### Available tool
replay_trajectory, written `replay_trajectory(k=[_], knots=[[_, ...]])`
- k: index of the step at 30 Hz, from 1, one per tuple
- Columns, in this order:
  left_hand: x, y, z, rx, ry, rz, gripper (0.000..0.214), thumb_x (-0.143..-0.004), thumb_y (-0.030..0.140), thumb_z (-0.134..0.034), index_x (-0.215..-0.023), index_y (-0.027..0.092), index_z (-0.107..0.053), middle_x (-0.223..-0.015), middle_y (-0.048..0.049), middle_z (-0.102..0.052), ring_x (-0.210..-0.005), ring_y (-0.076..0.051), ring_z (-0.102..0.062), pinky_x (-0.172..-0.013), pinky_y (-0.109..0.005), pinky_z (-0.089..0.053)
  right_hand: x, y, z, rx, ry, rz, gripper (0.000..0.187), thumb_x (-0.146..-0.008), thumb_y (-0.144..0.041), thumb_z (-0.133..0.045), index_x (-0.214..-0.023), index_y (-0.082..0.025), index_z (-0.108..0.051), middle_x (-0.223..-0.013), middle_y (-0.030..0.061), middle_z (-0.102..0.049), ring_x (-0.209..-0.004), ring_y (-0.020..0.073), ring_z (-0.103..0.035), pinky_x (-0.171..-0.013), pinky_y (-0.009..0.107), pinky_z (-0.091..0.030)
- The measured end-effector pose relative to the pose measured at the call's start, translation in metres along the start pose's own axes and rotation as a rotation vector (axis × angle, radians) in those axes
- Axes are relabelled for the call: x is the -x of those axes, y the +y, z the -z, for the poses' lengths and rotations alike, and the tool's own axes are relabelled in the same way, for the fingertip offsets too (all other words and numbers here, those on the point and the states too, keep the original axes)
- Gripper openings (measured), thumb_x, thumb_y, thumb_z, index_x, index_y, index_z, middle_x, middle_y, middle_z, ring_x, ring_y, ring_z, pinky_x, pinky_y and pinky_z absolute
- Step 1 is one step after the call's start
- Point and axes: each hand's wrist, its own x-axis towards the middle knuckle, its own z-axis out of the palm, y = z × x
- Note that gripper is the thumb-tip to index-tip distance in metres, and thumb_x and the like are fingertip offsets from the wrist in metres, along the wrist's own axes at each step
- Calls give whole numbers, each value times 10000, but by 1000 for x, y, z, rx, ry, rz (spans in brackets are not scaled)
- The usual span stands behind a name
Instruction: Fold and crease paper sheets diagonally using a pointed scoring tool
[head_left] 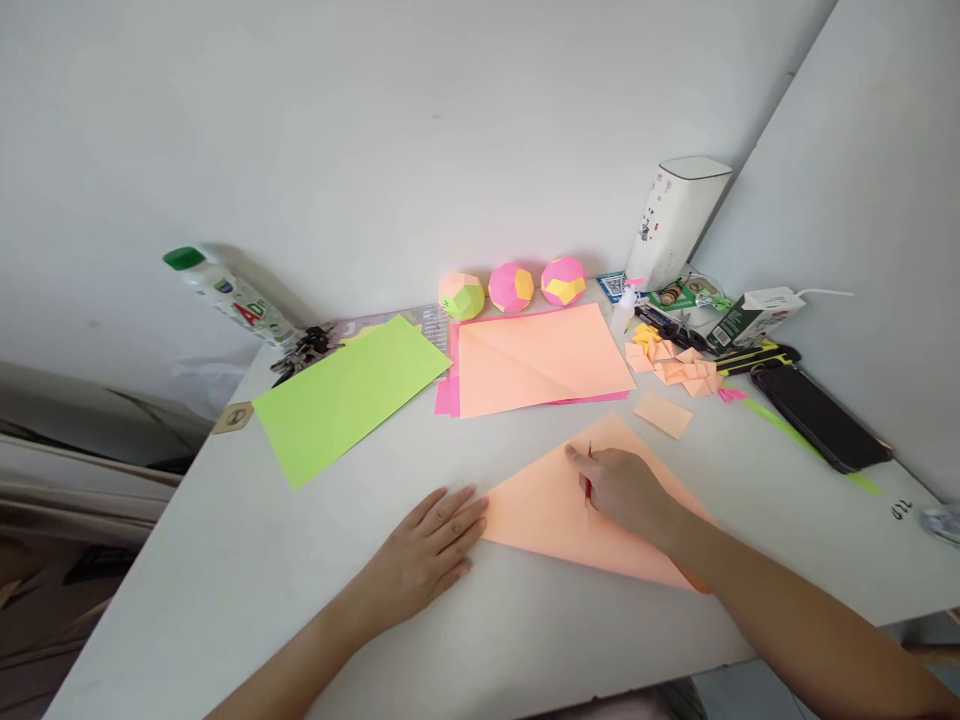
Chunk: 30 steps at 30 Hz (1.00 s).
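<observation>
A sheet of peach paper [540, 510], folded over on itself, lies at an angle on the white table in front of me. My left hand [431, 550] rests flat with spread fingers, its fingertips on the paper's left corner. Over the paper's upper part, my right hand [619, 485] presses an extended index finger near the top left edge. The curled fingers hold a thin red pencil [587, 487], its ends poking out above and below. The right forearm covers part of the paper's right side, where a fold shows darker orange.
Behind lie green paper [352, 400], peach paper [540, 360] over pink sheets, and three paper balls [511, 288]. To the right are folded peach pieces [675, 365], a small peach rectangle [664, 414], a black case [817, 415] and a white box [679, 220]. A bottle [240, 300] leans left.
</observation>
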Motion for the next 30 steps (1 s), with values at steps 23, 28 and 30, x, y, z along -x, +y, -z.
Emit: replay_trajectory(k=[23, 28, 30], knots=[[-66, 36, -3, 504, -166, -252, 698, -948, 536, -328, -1485, 156, -96, -1521, -111, -212, -1407, -270, -174, -1146, -471, -215, -1, -5, 6, 42, -107, -45, 447, -850, -120, -472, -1297, -131, -472, -817, 72, -678, -688, 180, -612, -559, 243, -361], [-92, 19, -17, 356, 10, -7, 525, -993, 282, -259, -1484, 173, -104, -1487, -103, -313, -1392, -240, -237, -1114, -461, -307, 0, -5, 6, 83, -107, -47, 450, -869, -134, -467, -1318, -136, -444, -791, 64, -666, -664, 169, -605, -527, 238, -336], [-106, 12, -26, 273, 3, 16, 527, -995, 286, -231, -1485, 157, -88, -1498, -99, -289, -1402, -237, -206, -1123, -457, -287, 0, -6, 6, 100, -99, -38, 401, -880, -129, -451, -1280, -136, -481, -791, 69, -662, -673, 174, -603, -532, 244, -337]])
